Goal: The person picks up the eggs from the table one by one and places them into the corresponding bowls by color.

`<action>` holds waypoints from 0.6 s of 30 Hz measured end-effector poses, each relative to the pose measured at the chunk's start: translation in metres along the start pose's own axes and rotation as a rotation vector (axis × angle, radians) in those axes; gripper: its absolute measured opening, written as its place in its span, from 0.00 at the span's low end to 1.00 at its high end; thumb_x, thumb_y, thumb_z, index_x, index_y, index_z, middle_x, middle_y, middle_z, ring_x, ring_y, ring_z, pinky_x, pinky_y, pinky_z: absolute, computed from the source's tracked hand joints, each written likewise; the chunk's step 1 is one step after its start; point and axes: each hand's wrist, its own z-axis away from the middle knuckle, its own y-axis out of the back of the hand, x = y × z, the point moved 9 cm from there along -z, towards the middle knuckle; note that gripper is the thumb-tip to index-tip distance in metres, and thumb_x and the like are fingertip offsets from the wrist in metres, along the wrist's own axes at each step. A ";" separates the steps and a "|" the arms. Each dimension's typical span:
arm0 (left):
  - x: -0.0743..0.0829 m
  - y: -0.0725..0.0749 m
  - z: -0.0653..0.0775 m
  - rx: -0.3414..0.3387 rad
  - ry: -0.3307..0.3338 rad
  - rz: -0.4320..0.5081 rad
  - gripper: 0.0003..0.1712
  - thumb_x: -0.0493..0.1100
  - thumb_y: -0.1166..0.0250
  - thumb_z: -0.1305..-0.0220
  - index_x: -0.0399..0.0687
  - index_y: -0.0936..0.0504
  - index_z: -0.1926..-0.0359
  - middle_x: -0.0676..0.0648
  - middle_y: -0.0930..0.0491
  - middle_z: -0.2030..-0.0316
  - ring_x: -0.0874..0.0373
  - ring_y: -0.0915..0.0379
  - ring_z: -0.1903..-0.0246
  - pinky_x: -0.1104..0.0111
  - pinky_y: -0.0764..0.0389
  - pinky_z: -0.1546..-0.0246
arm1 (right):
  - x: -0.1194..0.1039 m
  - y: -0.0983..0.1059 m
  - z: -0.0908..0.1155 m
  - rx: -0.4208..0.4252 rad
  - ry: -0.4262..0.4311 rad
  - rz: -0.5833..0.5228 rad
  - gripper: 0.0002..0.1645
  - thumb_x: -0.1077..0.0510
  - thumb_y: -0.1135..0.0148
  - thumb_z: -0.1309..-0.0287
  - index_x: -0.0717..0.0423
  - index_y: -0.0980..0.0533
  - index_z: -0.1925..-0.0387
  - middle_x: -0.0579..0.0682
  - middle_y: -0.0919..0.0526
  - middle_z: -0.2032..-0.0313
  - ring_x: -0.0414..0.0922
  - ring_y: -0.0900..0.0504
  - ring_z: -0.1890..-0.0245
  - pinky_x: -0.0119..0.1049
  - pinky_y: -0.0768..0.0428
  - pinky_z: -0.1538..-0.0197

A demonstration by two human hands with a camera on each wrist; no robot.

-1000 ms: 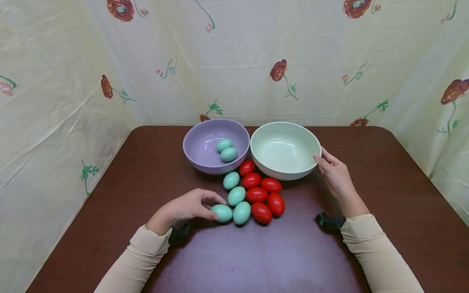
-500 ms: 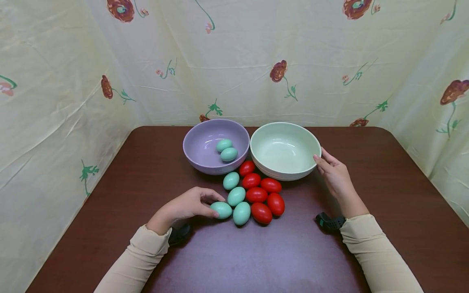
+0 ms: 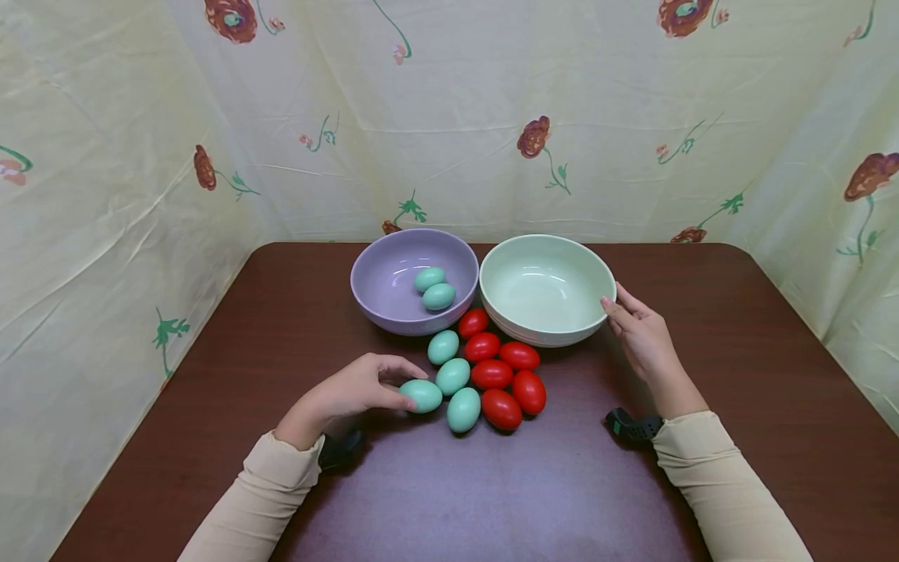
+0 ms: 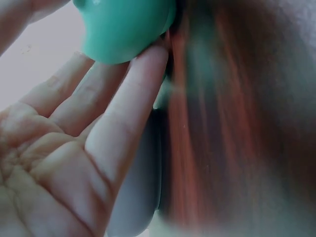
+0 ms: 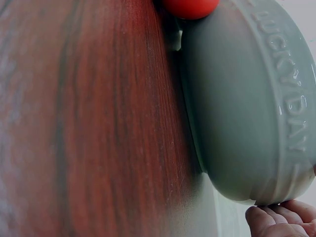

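My left hand point(image 3: 358, 384) pinches a mint-green egg point(image 3: 421, 396) between thumb and fingers, at the left side of a cluster of eggs. In the left wrist view the green egg point(image 4: 126, 29) fills the top, fingers along its underside. With the thumb over the rim and fingers outside, my right hand point(image 3: 642, 343) holds the pale green bowl point(image 3: 544, 337) at its right side. Raised lettering runs along this bowl's wall point(image 5: 227, 98) in the right wrist view. On the table lie several red eggs point(image 3: 492, 374) and three green eggs point(image 3: 453, 377), in front of the bowls.
A purple bowl point(image 3: 379, 289) stands at the back left of the pale green one, with two green eggs point(image 3: 438, 297) inside. The dark wooden table point(image 3: 449, 499) ends at a flowered curtain point(image 3: 449, 140) behind.
My left hand has moved slightly back and left with the green egg, away from its neighbours. The right hand and both bowls stay in place.
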 end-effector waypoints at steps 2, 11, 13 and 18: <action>0.001 0.002 0.000 0.008 -0.001 0.001 0.21 0.44 0.27 0.43 0.48 0.16 0.48 0.47 0.14 0.52 0.59 0.21 0.58 0.72 0.20 0.57 | 0.000 0.000 0.000 0.002 -0.001 0.001 0.46 0.51 0.41 0.31 0.56 0.54 0.23 0.50 0.59 0.21 0.43 0.52 0.23 0.35 0.48 0.26; 0.005 0.013 0.003 0.060 -0.012 0.045 0.22 0.44 0.27 0.42 0.47 0.17 0.46 0.46 0.16 0.49 0.57 0.21 0.55 0.71 0.19 0.55 | 0.002 0.001 0.000 0.010 -0.013 0.004 0.46 0.50 0.41 0.32 0.55 0.54 0.23 0.50 0.58 0.21 0.40 0.50 0.23 0.34 0.46 0.27; 0.006 0.016 0.004 0.078 -0.015 0.059 0.22 0.45 0.27 0.42 0.48 0.17 0.46 0.46 0.15 0.49 0.57 0.21 0.53 0.71 0.19 0.54 | 0.002 0.001 0.000 0.008 -0.008 0.006 0.46 0.50 0.41 0.32 0.55 0.54 0.23 0.51 0.58 0.21 0.41 0.50 0.23 0.34 0.46 0.27; 0.008 0.024 0.007 0.126 -0.020 0.070 0.23 0.44 0.26 0.43 0.48 0.17 0.46 0.46 0.15 0.51 0.56 0.20 0.49 0.72 0.20 0.51 | 0.001 0.000 0.000 -0.002 0.003 0.005 0.46 0.51 0.42 0.31 0.56 0.54 0.23 0.51 0.59 0.21 0.43 0.51 0.23 0.34 0.47 0.27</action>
